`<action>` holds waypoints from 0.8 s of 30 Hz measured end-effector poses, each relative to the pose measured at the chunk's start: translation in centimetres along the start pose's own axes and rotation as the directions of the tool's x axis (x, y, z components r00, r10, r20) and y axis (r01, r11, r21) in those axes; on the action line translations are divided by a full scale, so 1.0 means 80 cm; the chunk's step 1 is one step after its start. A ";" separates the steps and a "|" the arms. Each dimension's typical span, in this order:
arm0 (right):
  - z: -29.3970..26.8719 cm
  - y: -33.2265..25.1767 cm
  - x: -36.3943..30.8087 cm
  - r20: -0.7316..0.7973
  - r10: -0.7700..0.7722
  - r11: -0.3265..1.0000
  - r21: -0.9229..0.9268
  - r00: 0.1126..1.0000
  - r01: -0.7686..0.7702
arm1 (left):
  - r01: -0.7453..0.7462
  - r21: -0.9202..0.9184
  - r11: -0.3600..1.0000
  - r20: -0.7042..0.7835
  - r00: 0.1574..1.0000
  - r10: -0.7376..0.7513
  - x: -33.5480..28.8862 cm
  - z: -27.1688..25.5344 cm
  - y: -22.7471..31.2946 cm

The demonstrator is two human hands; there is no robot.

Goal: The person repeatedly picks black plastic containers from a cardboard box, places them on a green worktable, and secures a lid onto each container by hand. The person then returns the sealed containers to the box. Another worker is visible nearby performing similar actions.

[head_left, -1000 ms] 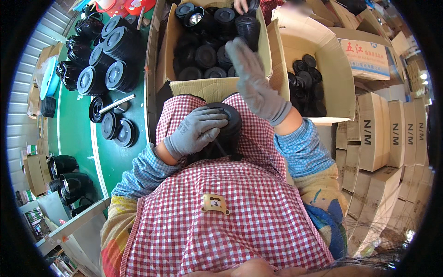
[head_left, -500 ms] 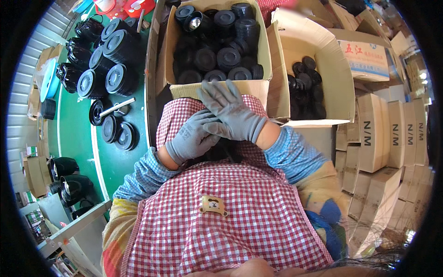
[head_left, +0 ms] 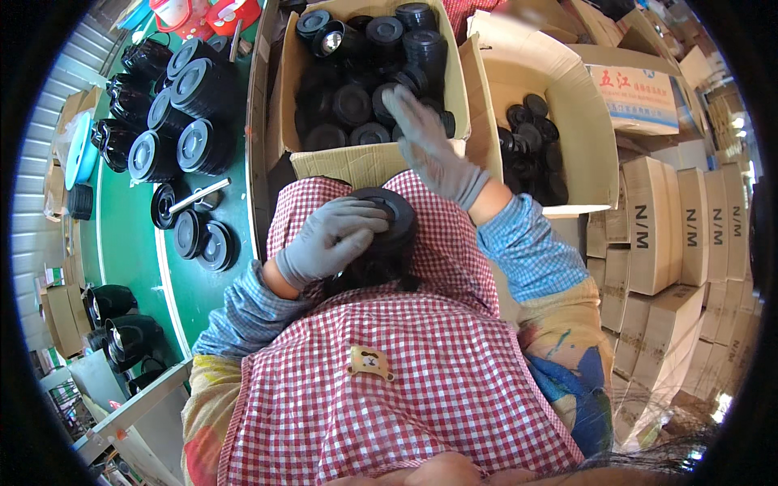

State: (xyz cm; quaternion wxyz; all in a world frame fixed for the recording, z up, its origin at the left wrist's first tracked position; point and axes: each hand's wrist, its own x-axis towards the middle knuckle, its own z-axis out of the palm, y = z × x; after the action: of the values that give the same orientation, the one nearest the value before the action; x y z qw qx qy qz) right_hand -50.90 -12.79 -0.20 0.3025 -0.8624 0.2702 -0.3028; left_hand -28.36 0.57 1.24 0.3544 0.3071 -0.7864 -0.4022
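Plainly round, a black lid (head_left: 403, 214) sits under the left hand (head_left: 328, 241), grip unclear; right hand's (head_left: 440, 152) fingers extended.

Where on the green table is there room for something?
There's bare green table between the loose black lids and the black pots nearer the person. Farther away, it's crowded with lid stacks and more pots.
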 end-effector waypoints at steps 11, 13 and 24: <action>0.066 -0.121 -0.044 0.519 0.020 0.990 -0.128 0.854 0.055 | 0.632 0.303 0.713 0.250 0.670 -0.699 0.110 -0.017 -0.093; 0.043 -0.088 -0.041 0.359 -0.153 0.983 -0.043 0.921 0.180 | 0.588 0.385 0.712 0.312 0.643 -0.700 0.120 -0.030 -0.079; 0.046 -0.088 -0.005 0.321 -0.409 0.912 0.101 0.854 0.398 | 0.583 0.387 0.714 0.442 0.562 -0.699 0.151 -0.017 -0.076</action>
State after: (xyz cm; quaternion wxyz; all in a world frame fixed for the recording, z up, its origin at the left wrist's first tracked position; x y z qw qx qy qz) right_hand -46.68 -6.50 2.17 0.2871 -0.9338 0.0234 -0.2121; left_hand -32.85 -12.25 0.38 -0.0962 0.4738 -0.7222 -0.4946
